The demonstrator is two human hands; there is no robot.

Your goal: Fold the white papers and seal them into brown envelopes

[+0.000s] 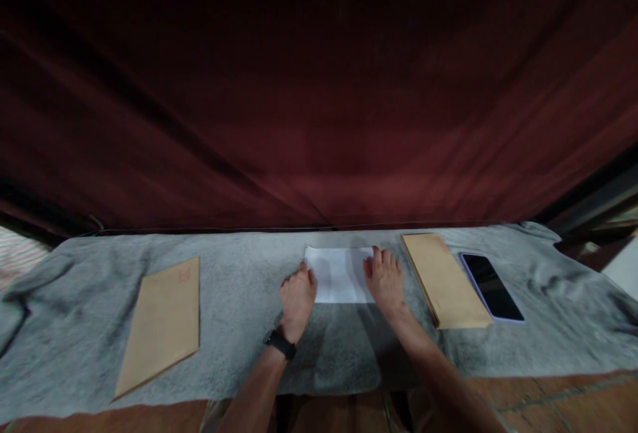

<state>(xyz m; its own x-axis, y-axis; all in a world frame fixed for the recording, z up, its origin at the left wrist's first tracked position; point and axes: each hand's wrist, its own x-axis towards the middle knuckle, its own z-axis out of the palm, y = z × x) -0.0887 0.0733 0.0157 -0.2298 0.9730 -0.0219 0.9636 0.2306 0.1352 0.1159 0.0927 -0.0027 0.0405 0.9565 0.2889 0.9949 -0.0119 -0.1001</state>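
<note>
A white sheet of paper [343,276] lies on the grey cloth in front of me, wider than it is tall. My left hand [298,295] is at its left edge, fingers curled and thumb against the paper. At the right edge, my right hand [386,280] has its fingers bent over the upper corner, with the thumb on the sheet. Both hands look closed on the edges; the undersides of the fingers are hidden. A black watch [280,345] is around my left wrist.
The grey cloth [239,313] covers the long surface. To the left lies a brown envelope [164,317] with a small red mark. On the right are a stack of brown envelopes [447,283] and a phone [492,287] in a purple case. A dark red curtain [319,121] hangs behind.
</note>
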